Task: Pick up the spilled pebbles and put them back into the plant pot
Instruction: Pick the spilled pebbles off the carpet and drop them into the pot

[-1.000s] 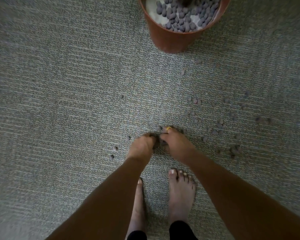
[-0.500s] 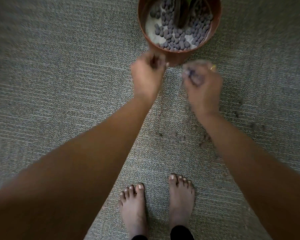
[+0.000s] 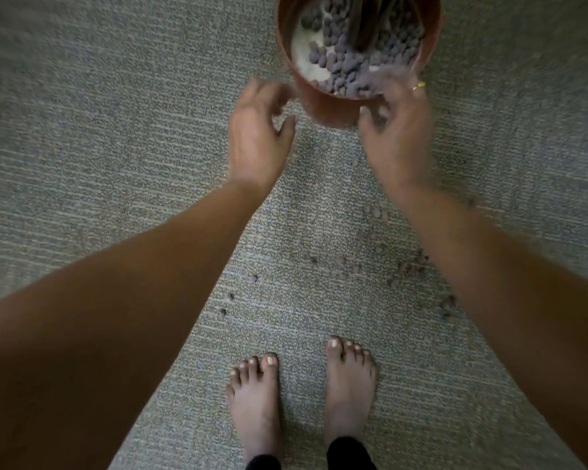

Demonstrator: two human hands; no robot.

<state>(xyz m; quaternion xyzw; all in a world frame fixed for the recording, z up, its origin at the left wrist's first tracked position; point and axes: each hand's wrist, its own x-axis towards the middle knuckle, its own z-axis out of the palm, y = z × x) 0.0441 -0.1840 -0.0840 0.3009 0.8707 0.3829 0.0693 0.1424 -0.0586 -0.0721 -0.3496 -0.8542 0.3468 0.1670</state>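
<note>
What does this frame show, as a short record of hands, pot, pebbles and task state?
left hand: fingers loosely spread, nothing seen in it, beside the pot
right hand: at the pot's near rim, fingers blurred, grip unclear
pot: upright, brown, partly filled with pebbles
spilled pebbles: scattered on the carpet, mostly near the right forearm
task state: unfinished

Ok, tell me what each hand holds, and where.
Left hand: nothing, fingers loosely open. Right hand: motion-blurred at the plant pot rim; cannot tell whether it holds anything.
</note>
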